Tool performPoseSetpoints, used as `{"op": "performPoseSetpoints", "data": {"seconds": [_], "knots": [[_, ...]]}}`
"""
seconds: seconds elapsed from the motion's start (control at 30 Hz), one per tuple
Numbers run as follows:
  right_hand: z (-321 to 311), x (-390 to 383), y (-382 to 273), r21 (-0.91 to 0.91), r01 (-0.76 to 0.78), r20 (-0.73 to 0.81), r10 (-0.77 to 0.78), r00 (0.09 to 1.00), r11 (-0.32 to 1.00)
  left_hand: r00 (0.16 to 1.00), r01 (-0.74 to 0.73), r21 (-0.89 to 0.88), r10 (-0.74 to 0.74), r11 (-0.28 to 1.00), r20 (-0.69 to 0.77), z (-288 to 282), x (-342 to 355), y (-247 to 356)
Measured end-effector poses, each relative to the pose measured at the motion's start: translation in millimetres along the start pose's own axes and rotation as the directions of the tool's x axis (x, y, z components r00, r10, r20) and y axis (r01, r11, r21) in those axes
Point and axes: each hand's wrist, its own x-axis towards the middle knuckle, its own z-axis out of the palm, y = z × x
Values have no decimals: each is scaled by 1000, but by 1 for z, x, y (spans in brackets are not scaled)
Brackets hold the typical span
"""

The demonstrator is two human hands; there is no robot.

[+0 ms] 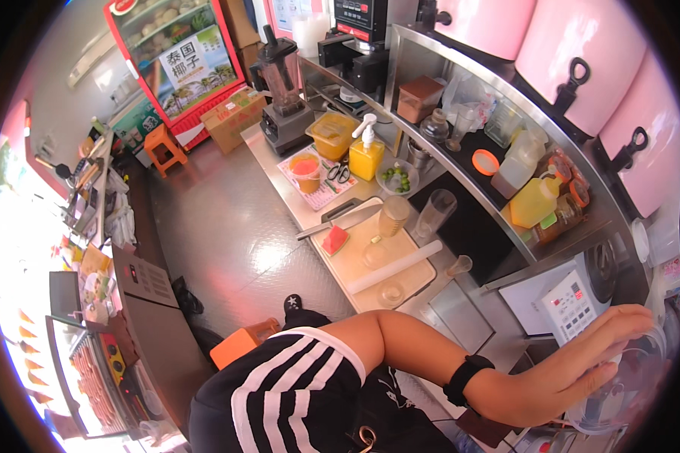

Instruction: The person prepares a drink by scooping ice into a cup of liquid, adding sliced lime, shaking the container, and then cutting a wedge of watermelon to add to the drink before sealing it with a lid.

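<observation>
My left hand (574,370) reaches across to the far right, a black band around its wrist. Its fingers are stretched out, thumb apart from them, at a clear plastic container (646,377); whether they touch it I cannot tell. Beside the hand is a white appliance with a button panel (570,306). My right hand is out of view. Left of my forearm, a cutting board (366,234) bears a wedge of watermelon (335,240), a knife (325,226), a white cylinder (395,266) and several clear vessels, among them a ribbed glass (393,217).
Behind the board stand a blender (283,98), a yellow pump bottle (367,155), a tub of yellow food (332,134), scissors (338,174) and a bowl of limes (397,177). A metal shelf (461,158) with bottles runs along the right, below pink dispensers (582,60). Orange stools (165,147) stand on the floor.
</observation>
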Motion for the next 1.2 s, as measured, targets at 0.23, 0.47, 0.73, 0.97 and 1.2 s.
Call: {"op": "performPoseSetpoints", "data": {"seconds": [0.23,0.47,0.73,0.97,1.2], "knots": [[294,-55,55,150,277,-233,-239,943,949,961,260,428,-188,865,-203,-149,-132,150],[629,10,68,591,6,65,-55,996,807,781,580,772,95,260,-618,-333,-271,269],[824,115,87,250,200,-67,-189,980,947,734,649,761,260,3,-628,-520,-314,288],[870,188,90,116,253,-215,-224,950,960,720,685,723,236,-91,-652,-594,-292,274],[867,214,74,-271,276,-147,-324,935,922,653,757,652,101,-47,-751,-625,-278,278]]}}
